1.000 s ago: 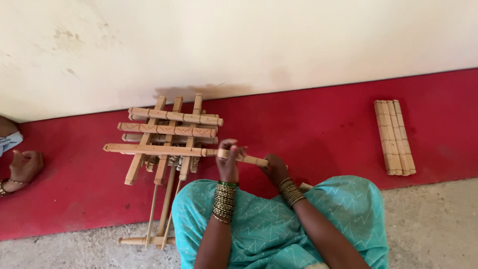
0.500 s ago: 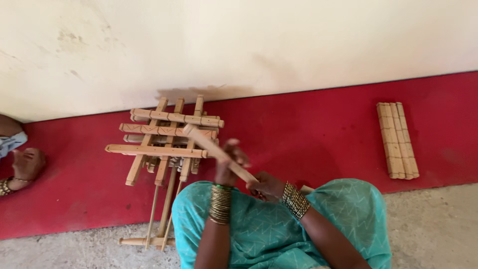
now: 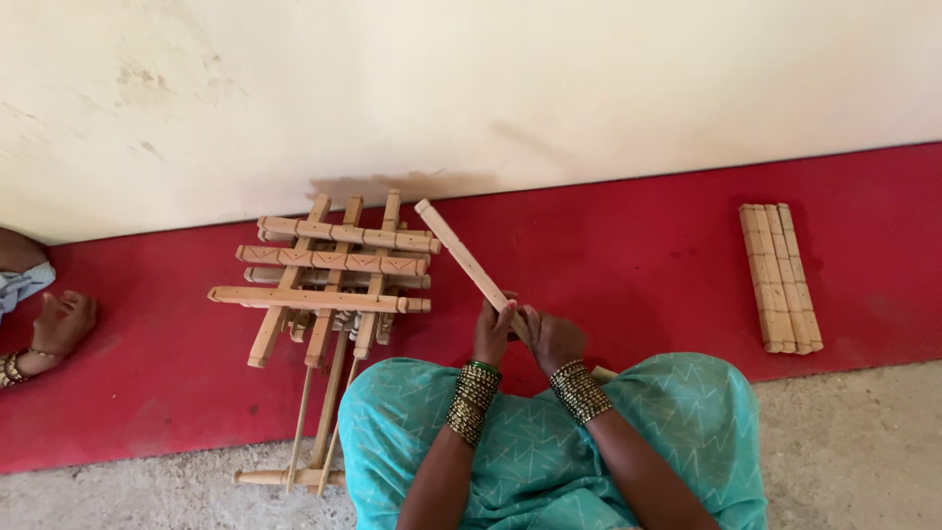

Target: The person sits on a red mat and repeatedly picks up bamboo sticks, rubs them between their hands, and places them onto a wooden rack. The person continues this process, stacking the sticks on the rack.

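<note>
I see left hand [image 3: 494, 332] and right hand [image 3: 552, 337] both wrapped round lower end of wooden stick [image 3: 461, 257], tilted up-left over red mat [image 3: 608, 265]. Stick tip near wooden lattice frame [image 3: 329, 280], seemingly not touching. Stick bundle [image 3: 780, 278] well apart, right.

Pale, unpainted wood, matt, on the stick [image 3: 461, 255] and the stacked frame [image 3: 329, 275], with carved notches along the slats. Same bare wood on the bundle [image 3: 780, 278]. Red mat [image 3: 628, 255] of flat, dull cloth. Rough grey concrete floor [image 3: 854, 451]. Chalky, scuffed wall [image 3: 491, 88]. Glinting metal bangles [image 3: 474, 397].
</note>
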### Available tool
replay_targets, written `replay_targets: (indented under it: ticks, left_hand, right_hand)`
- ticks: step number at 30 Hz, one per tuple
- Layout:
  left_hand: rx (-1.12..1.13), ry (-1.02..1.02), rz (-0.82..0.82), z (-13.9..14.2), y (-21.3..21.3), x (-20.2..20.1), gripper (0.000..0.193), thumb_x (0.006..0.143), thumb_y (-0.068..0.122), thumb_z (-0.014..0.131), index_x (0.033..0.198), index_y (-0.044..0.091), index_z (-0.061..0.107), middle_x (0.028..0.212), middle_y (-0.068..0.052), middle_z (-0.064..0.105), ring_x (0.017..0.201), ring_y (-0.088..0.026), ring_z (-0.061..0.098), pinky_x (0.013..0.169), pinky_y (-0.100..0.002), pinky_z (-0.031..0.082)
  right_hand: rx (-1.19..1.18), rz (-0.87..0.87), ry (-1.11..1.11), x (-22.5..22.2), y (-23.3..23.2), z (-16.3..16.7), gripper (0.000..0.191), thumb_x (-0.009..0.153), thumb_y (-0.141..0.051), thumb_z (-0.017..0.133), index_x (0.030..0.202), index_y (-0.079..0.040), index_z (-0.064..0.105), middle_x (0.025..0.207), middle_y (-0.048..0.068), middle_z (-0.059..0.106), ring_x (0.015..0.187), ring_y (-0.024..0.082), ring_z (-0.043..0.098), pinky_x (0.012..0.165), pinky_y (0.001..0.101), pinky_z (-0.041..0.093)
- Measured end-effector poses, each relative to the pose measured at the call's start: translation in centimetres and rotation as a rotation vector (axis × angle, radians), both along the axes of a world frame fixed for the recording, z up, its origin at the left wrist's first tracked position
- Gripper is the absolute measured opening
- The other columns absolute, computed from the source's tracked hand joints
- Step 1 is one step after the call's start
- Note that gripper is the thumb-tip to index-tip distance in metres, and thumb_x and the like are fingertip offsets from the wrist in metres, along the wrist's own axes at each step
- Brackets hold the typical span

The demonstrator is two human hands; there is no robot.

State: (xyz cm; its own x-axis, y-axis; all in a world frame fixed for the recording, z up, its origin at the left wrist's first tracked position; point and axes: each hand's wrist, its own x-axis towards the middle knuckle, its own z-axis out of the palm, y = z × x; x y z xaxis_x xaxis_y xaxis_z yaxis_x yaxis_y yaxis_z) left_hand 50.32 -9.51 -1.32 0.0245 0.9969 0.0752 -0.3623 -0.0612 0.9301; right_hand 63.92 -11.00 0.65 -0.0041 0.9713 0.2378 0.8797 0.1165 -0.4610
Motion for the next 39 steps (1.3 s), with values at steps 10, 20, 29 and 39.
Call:
replay_targets:
  ticks: [10, 20, 29, 39]
  left_hand:
    - [-0.161, 0.596, -0.108, 0.3, -0.3, -0.7, 0.042, 0.097, 0.026, 0.072, 0.125, 0.003, 0.052, 0.078, -0.008, 0.067, 0.052, -0.017, 0.065, 0.044, -0.034, 0.055]
    - [-0.273, 0.159, -0.501, 0.9, -2.6, 0.9, 0.060, 0.093, 0.015, 0.075, 0.143, 0.002, 0.043, 0.088, -0.009, 0.064, 0.061, -0.016, 0.065, 0.051, -0.032, 0.059]
    - [-0.084, 0.487, -0.487, 3.7, -3.7, 1.6, 0.089, 0.084, 0.003, 0.078, 0.159, 0.009, 0.029, 0.104, -0.010, 0.068, 0.082, -0.018, 0.071, 0.065, -0.033, 0.063]
    - [0.117, 0.593, -0.033, -0.8, -0.9, 0.3, 0.051, 0.095, 0.013, 0.074, 0.141, 0.004, 0.053, 0.119, -0.021, 0.074, 0.109, -0.033, 0.075, 0.085, -0.043, 0.063]
  right_hand:
    - [0.096, 0.021, 0.310, 4.1, 2.1, 1.5, 0.041, 0.106, -0.041, 0.058, 0.096, -0.001, 0.061, 0.081, 0.014, 0.060, 0.072, 0.029, 0.062, 0.065, 0.0413, 0.050]
    - [0.184, 0.146, 0.359, 3.5, 1.4, 4.1, 0.049, 0.084, 0.016, 0.049, 0.127, -0.003, 0.062, 0.131, 0.016, 0.047, 0.114, 0.030, 0.062, 0.095, 0.0352, 0.058]
    - [0.356, 0.010, 0.003, 5.1, 0.3, 7.0, 0.028, 0.087, 0.003, 0.064, 0.108, -0.011, 0.075, 0.100, 0.007, 0.067, 0.099, 0.031, 0.064, 0.081, 0.0439, 0.057]
    - [0.253, 0.385, 0.177, -1.1, -2.5, 6.9, 0.025, 0.088, -0.007, 0.071, 0.112, 0.002, 0.071, 0.113, 0.013, 0.064, 0.105, 0.032, 0.064, 0.085, 0.0418, 0.056]
